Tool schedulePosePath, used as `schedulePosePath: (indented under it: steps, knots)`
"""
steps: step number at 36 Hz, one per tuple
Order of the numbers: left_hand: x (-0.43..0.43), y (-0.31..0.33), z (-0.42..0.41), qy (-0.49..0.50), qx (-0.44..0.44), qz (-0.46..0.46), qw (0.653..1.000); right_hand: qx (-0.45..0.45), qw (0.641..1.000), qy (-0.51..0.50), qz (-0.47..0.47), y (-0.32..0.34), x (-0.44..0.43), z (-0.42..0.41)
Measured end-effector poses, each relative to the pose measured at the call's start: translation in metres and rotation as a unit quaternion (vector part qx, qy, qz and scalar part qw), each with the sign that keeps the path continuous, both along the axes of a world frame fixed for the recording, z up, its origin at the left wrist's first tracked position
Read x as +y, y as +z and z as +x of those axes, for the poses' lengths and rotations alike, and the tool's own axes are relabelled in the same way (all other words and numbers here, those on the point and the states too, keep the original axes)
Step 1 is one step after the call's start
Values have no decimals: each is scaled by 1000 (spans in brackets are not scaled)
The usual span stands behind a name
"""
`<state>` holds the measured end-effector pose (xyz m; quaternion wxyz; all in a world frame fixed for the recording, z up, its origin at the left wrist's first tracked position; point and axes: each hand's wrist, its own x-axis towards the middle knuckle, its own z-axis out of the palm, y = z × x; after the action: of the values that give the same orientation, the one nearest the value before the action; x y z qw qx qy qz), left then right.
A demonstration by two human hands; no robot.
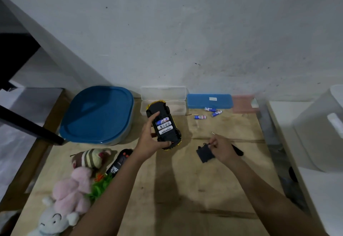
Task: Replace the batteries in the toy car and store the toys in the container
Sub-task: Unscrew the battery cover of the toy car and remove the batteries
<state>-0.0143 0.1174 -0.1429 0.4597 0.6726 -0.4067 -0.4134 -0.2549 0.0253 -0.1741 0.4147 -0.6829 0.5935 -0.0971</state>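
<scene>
My left hand (pixel 150 139) grips a yellow and black toy car (pixel 164 124) upside down above the table. Its battery bay is uncovered and three batteries (pixel 164 125) lie side by side in it. My right hand (pixel 223 149) holds a black-handled screwdriver (pixel 237 151) and touches the black battery cover (pixel 205 154), which lies on the table. Three loose blue and white batteries (pixel 210 113) rest near the back. A large container with a blue lid (pixel 98 113) stands at the back left, lid on.
A clear open case (pixel 163 99) and a blue closed case (pixel 209 101) sit against the wall. Several plush toys (pixel 74 183) and a black remote control (pixel 120 161) lie at the front left. White appliances (pixel 319 137) stand beside the table's right edge.
</scene>
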Motion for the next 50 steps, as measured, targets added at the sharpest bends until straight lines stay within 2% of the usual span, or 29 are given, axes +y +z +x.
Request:
schedulePosePath:
  steps: [6,11,14,23,30,35,38,43,50]
  knots:
    - [-2,1,-8,-3,-13,-13,1000,60,994,78,-54,9,0,8]
    - [-6,2,-11,-11,-40,-14,999,-121,988,62,-76,57,-1,47]
    - [-8,6,-15,-8,-51,-35,998,-165,978,113,-53,80,0,69]
    - [-16,26,-15,4,-66,-79,995,-90,959,250,-99,81,0,77]
    - [-23,40,-19,10,-72,-100,992,-189,961,199,-38,96,3,84]
    - [-24,45,-17,2,-83,-91,992,-264,947,160,92,111,0,78]
    - [-25,48,-17,4,-88,-82,993,-292,936,142,135,115,-1,75]
    - [-25,51,-18,0,-78,-72,994,-333,922,103,170,118,-2,72]
    - [-27,56,-22,-5,-66,-73,995,-357,917,81,157,108,-4,72]
